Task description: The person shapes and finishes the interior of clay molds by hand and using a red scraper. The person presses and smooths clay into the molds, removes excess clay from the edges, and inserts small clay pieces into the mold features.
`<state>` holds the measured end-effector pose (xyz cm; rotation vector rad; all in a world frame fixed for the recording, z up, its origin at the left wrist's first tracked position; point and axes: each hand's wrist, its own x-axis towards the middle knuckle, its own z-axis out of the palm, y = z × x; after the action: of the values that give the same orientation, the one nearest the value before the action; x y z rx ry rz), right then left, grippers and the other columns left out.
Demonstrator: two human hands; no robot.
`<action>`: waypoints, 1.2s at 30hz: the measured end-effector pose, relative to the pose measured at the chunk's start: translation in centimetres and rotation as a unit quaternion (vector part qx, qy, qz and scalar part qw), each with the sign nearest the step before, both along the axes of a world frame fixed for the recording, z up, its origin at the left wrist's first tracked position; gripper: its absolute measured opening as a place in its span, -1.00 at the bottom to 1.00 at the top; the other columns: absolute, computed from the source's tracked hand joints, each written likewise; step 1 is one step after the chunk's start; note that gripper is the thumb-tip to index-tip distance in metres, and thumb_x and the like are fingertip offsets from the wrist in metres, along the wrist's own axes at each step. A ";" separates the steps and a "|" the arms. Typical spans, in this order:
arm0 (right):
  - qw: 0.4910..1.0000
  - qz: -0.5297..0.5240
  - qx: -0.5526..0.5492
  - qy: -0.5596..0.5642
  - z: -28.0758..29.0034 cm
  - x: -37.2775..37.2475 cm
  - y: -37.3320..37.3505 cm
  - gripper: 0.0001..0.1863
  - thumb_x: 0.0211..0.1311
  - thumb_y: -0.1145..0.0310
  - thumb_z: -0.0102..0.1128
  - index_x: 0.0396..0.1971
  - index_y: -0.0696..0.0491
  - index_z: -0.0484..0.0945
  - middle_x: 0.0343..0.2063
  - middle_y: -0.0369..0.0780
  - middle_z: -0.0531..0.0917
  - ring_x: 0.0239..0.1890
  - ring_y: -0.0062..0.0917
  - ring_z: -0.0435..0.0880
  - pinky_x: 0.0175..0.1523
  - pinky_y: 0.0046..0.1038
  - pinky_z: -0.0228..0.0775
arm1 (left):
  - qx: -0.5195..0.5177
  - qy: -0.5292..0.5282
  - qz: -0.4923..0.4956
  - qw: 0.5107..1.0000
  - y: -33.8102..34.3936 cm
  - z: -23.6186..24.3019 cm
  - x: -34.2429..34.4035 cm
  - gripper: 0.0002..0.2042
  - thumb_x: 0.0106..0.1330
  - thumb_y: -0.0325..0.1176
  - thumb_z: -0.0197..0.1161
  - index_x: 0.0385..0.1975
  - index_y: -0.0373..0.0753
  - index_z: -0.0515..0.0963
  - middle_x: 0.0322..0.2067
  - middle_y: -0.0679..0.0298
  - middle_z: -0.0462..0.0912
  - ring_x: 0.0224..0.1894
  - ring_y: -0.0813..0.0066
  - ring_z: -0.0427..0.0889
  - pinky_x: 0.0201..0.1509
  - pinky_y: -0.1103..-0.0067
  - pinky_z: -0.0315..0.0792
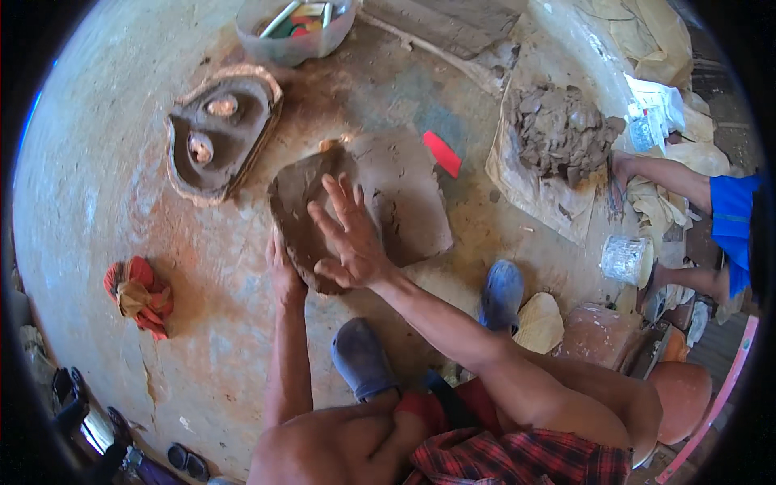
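My left hand grips the left edge of a thick, uneven clay slab, its fingers partly hidden by the edge. My right hand is over the slab's left part with fingers spread, apparently touching or just above the clay; I cannot tell which. Up and to the left lies a curved clay mould with two raised, copper-coloured pieces inside. A small red flat piece lies beside the slab's upper right.
A plastic tub of tools is at the top. A clay heap rests on sacking at right, beside another person's legs and a tin. A red cloth bundle lies left. My shoes are below the slab.
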<state>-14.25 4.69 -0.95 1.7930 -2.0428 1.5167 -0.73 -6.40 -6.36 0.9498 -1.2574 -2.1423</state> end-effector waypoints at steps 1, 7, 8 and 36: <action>0.999 -0.004 0.040 -0.028 -2.2 0.5 -0.5 0.02 0.38 -0.55 -0.18 0.66 -0.21 0.03 0.65 0.10 -0.16 0.65 0.19 -0.17 0.59 0.31 -0.38 | 0.057 -0.006 0.060 0.997 -0.2 0.1 0.3 -0.57 0.69 -0.07 0.00 0.28 -0.28 0.51 0.15 0.19 0.65 0.11 0.39 0.66 0.17 0.42 0.58; 0.994 -0.104 -0.040 -0.020 2.6 -1.7 0.9 0.10 0.36 -0.60 -0.21 0.65 -0.09 0.02 0.62 0.12 -0.04 0.64 0.22 -0.18 0.58 0.34 -0.42 | 0.176 0.048 0.099 0.978 1.1 3.5 -0.5 -0.34 0.66 0.22 -0.18 0.38 -0.26 0.42 0.23 0.16 0.60 0.26 0.27 0.57 0.37 0.33 0.44; 0.994 -0.103 -0.039 -0.022 2.7 -2.3 2.1 0.10 0.36 -0.60 -0.21 0.65 -0.09 0.02 0.62 0.12 -0.04 0.64 0.22 -0.18 0.58 0.34 -0.42 | 0.177 0.046 0.100 0.978 1.3 3.8 -0.4 -0.34 0.66 0.22 -0.18 0.38 -0.26 0.42 0.23 0.16 0.60 0.26 0.27 0.57 0.37 0.33 0.44; 0.879 0.091 -0.109 -0.456 4.4 -12.9 1.9 -0.22 0.62 -0.24 -0.27 0.27 0.24 0.47 0.00 0.08 0.73 0.03 -0.19 0.76 0.20 -0.15 0.55 | 0.132 -0.053 0.110 0.984 -2.9 2.6 -2.9 -0.46 0.68 0.07 -0.02 0.30 -0.27 0.55 0.15 0.23 0.66 0.14 0.44 0.63 0.22 0.44 0.53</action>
<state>-27.18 6.57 3.42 1.3083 -1.8272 2.9198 -3.63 -9.26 -3.74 1.2651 -0.8800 -2.1378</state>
